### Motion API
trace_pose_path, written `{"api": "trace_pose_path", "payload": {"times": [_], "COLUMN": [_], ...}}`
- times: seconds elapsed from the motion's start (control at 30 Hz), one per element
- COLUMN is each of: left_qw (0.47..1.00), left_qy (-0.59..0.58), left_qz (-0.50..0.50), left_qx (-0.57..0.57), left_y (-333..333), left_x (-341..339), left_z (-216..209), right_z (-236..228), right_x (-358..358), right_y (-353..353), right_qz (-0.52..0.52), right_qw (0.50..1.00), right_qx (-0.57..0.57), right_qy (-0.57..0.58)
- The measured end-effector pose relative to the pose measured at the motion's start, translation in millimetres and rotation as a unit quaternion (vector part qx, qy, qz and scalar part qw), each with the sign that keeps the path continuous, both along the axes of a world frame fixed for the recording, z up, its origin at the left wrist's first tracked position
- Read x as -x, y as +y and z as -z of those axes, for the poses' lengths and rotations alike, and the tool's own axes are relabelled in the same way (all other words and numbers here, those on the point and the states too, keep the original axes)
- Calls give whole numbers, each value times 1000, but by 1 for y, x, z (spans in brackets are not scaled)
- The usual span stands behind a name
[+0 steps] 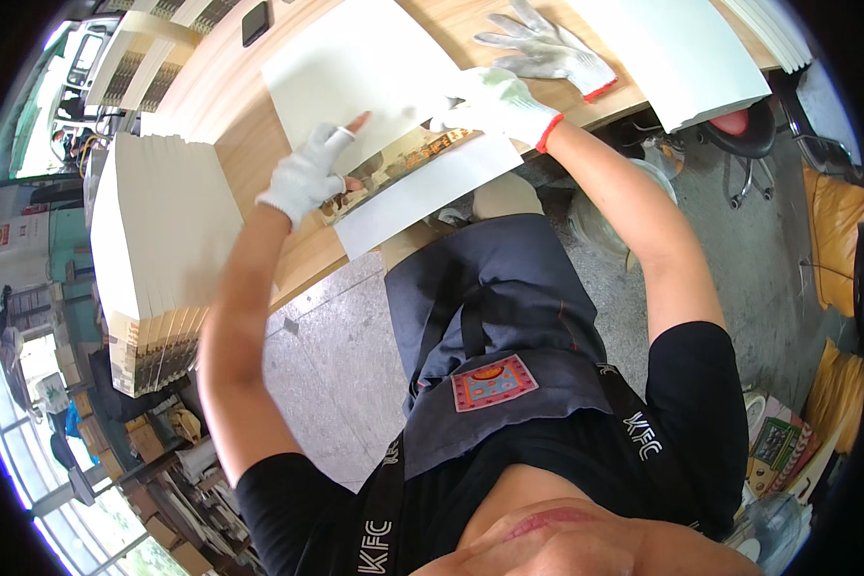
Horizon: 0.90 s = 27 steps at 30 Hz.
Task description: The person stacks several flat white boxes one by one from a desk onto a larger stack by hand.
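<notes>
A large white sheet [355, 62] lies on the wooden table in front of me. Along its near side runs a brown and orange printed strip [403, 165], and a white flap [427, 197] reaches past the table edge. My left hand [307, 178], in a white glove with bare thumb and index tips, is open at the strip's left end. Its index finger stretches over the sheet and its thumb touches the strip. My right hand [499, 101], in a white glove with a red cuff, closes on the sheet's edge at the strip's right end; its fingertips partly blend with the white paper.
Left stands a tall stack of folded white sheets [168, 230]; more printed stacks [144, 62] are behind it. A spare glove [547, 53] lies beyond my right hand, beside a white paper stack [686, 58]. A dark phone [255, 24] rests far left. A stool [744, 130] stands right.
</notes>
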<state>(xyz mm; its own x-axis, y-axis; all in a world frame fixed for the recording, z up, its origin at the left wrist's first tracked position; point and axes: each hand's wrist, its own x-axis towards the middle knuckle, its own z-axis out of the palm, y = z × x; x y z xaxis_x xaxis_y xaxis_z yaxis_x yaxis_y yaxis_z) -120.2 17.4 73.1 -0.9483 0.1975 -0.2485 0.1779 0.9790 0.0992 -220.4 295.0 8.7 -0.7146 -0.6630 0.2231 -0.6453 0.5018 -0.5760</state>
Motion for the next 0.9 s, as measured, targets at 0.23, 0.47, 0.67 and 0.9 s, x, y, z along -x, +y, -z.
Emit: {"api": "trace_pose_path", "payload": {"times": [0.23,0.47,0.67,0.9], "left_qw": [939,931,945,949], "left_qy": [-186,-196,-205,-245], "left_qz": [232,251,224,113], "left_qx": [172,178,124,-165], "left_y": [50,47,39,30], "left_x": [57,70,75,88], "left_z": [-27,-20,-14,17], "right_z": [-17,-30,-11,0], "right_x": [6,16,-7,-71], "right_y": [21,73,39,-98], "right_qz": [57,240,-180,-252], "right_qw": [995,961,929,904], "right_qx": [-38,33,-36,36], "right_qy": [67,-133,322,344]}}
